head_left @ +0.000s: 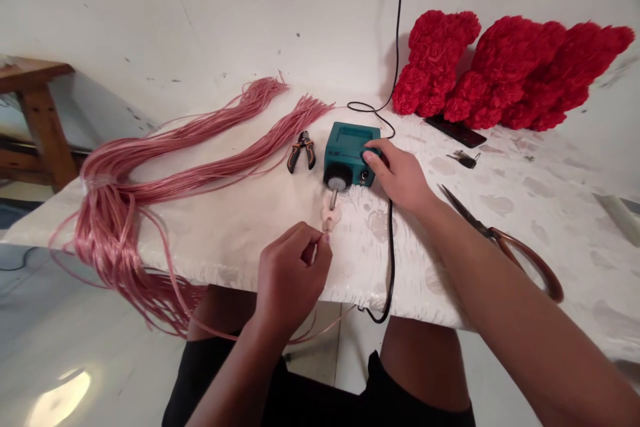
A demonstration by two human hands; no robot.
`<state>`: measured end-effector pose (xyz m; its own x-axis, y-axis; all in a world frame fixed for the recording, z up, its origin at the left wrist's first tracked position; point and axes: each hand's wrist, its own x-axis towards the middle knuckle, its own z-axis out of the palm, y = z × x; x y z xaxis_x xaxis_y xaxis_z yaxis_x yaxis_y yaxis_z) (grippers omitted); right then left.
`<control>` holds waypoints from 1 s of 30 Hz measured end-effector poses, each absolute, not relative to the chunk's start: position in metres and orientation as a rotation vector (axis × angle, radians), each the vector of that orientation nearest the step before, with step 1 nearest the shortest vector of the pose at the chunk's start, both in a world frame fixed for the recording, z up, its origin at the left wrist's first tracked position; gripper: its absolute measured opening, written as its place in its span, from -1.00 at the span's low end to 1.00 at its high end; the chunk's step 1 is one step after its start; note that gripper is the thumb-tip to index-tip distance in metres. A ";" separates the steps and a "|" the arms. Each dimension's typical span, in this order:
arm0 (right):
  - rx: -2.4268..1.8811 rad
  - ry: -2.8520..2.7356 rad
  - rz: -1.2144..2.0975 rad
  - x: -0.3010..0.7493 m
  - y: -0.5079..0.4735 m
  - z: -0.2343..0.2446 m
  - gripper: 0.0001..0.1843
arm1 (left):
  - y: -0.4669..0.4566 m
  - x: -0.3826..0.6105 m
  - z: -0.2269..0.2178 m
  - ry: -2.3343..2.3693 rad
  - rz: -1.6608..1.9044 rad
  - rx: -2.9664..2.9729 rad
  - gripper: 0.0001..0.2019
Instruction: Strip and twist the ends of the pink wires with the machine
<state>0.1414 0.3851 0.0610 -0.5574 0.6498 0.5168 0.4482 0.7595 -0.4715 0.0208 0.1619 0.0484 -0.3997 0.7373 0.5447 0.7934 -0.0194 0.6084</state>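
A teal box-shaped electric machine (350, 143) stands mid-table, with a black round collar and a metal shaft (333, 199) pointing towards me. A small pale pink piece (330, 215) is at the shaft's tip; its exact form is blurred. My left hand (295, 273) pinches the near end of this piece between thumb and forefinger. My right hand (400, 173) rests against the machine's right side, thumb and forefinger closed round a dark knob that they mostly cover. Orange-and-black pliers (302, 151) lie left of the machine.
A large bundle of pink cords (165, 153) spreads over the table's left side and hangs off its front edge. Scissors (493, 233), keys (465, 159) and a dark phone (456, 131) lie right. Red artificial flowers (520, 70) stand behind. A black cable (391, 260) crosses the front edge.
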 end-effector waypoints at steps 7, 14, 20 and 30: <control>-0.801 -2.227 0.384 0.142 0.385 0.059 -0.57 | 0.138 0.026 0.050 -2.163 -1.434 -1.806 -0.74; -0.849 -2.261 0.340 0.145 0.384 0.060 -0.52 | 0.105 0.032 0.059 -2.181 -1.677 -1.894 -0.81; -0.514 -2.241 0.287 0.175 0.301 0.084 -0.69 | 0.081 0.036 0.069 -2.251 -1.808 -1.959 -0.81; -0.040 -2.674 0.218 0.212 0.177 0.102 -0.82 | 0.053 0.049 0.066 -2.295 -1.991 -2.143 -0.81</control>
